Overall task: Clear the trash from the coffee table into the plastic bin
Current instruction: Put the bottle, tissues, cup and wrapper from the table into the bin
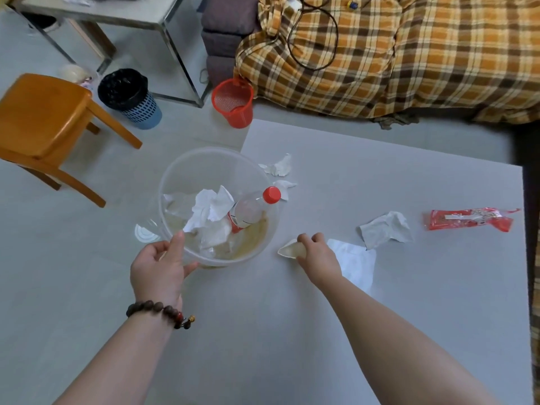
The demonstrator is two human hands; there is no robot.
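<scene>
Fingers of right hand (pixel 314 252) around crushed white paper cup (pixel 291 249), left hand (pixel 159 266) gripping clear bin (pixel 175 182) rim

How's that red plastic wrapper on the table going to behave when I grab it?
The red wrapper looks thin and crinkled, so probably floppy and very light. It lies flat and looks empty, so it will likely crumple in the grip, not roll.

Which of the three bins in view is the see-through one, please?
The clear bin held by the left hand at the table edge; the other two stand on the floor, one red, one blue with a black liner.
</scene>
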